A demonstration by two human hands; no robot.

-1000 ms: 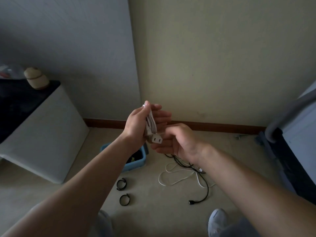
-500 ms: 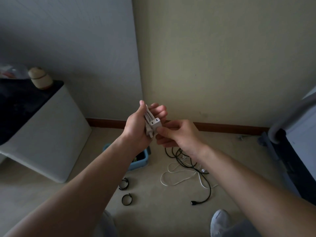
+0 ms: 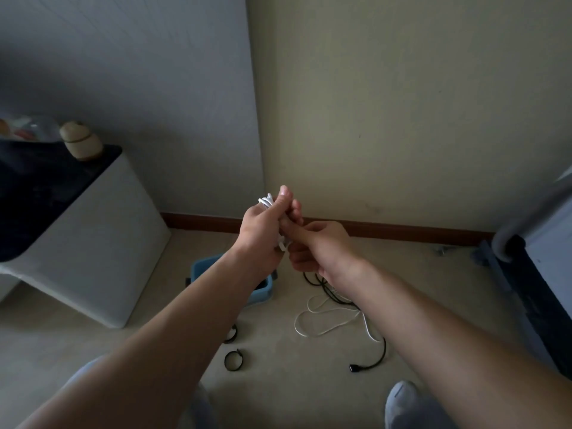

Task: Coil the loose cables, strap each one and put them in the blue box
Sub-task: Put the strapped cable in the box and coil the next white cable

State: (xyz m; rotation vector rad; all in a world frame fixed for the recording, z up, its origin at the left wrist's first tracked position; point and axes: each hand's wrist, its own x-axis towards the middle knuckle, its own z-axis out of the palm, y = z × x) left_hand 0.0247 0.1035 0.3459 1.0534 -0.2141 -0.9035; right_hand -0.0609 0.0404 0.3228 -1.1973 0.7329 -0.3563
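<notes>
My left hand (image 3: 263, 233) grips a coiled white cable (image 3: 266, 202) held up in front of me; its loops stick out above and below the fist. My right hand (image 3: 322, 249) meets it from the right, its forefinger reaching into the bundle and the other fingers curled; the contact is partly hidden. On the floor below sits the blue box (image 3: 202, 269), half covered by my left forearm. A loose white cable (image 3: 325, 317) and a black cable (image 3: 373, 362) lie tangled to its right. Two black straps (image 3: 234, 360) lie in front of the box.
A white cabinet with a dark top (image 3: 93, 243) stands at the left, with a small beige pot (image 3: 81, 140) on it. Dark furniture (image 3: 538, 274) fills the right edge. A brown skirting board (image 3: 402, 232) runs along the wall. My grey shoe (image 3: 402, 400) shows at the bottom.
The white plug that my right hand pinched beside the coil is now out of sight between the hands. Both hands have shifted slightly right, and the left hand has turned its back to me.
</notes>
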